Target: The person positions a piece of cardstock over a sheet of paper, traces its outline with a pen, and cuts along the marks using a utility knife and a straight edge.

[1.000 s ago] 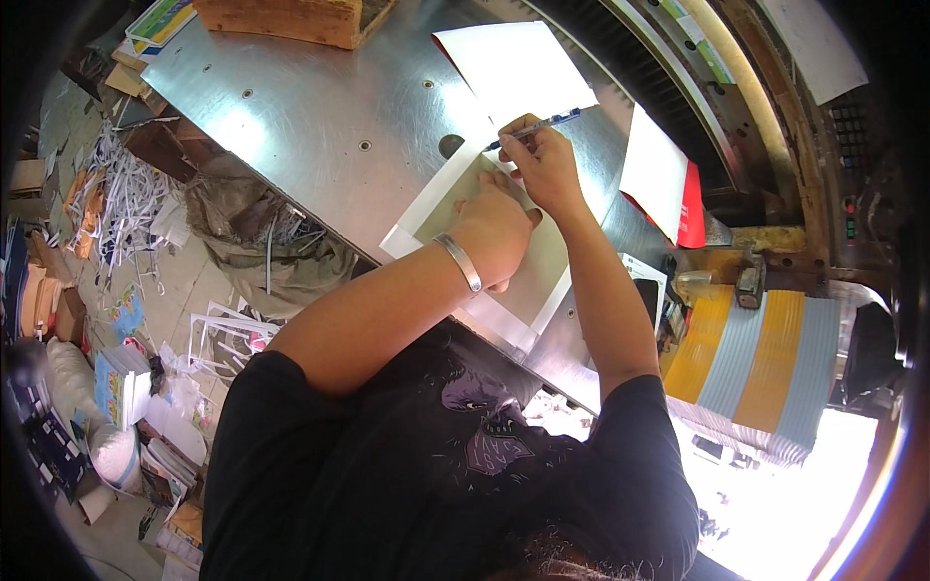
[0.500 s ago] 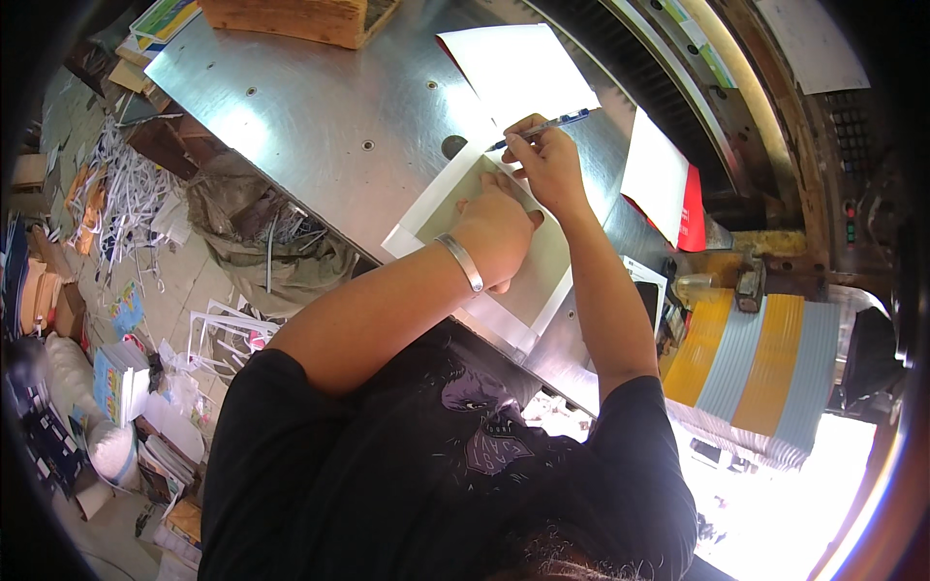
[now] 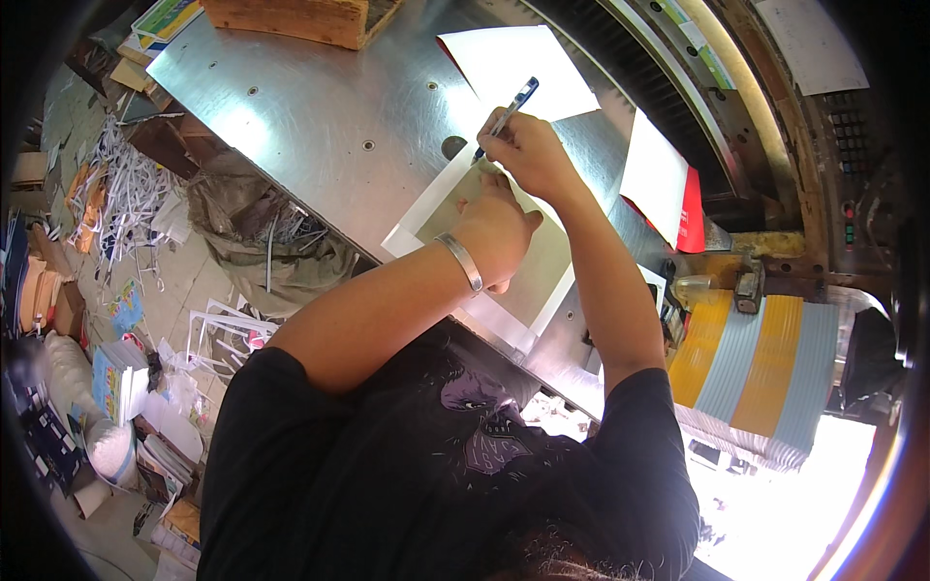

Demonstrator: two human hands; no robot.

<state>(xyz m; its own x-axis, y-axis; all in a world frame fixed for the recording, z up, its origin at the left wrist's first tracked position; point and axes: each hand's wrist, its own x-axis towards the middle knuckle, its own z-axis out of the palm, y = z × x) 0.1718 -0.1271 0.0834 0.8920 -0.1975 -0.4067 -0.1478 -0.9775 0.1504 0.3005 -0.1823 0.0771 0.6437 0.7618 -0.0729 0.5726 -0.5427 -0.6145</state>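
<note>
My right hand (image 3: 531, 155) grips a blue-and-clear pen (image 3: 511, 111), its upper end slanting up to the right. The pen's tip is down at the far corner of a grey-beige board (image 3: 538, 276). Beneath that board a larger white sheet (image 3: 412, 215) shows as a border along its edges. My left hand (image 3: 492, 232), with a silver bangle (image 3: 459, 262) at the wrist, presses on the board with fingers apart. Its fingertips lie close below the pen tip, partly overlapped by my right hand in this view.
The steel table (image 3: 320, 116) carries a wooden box (image 3: 291, 21) at the far edge. White folders with red sides (image 3: 662, 184) lie toward the machine on the right. Striped yellow-and-grey stacked sheets (image 3: 751, 358) stand at right. Paper strips (image 3: 131, 198) and a sack (image 3: 252, 232) litter the floor left.
My right hand has shifted left with the pen, bringing it more upright and its tip to the board's far corner. The left hand holds its place.
</note>
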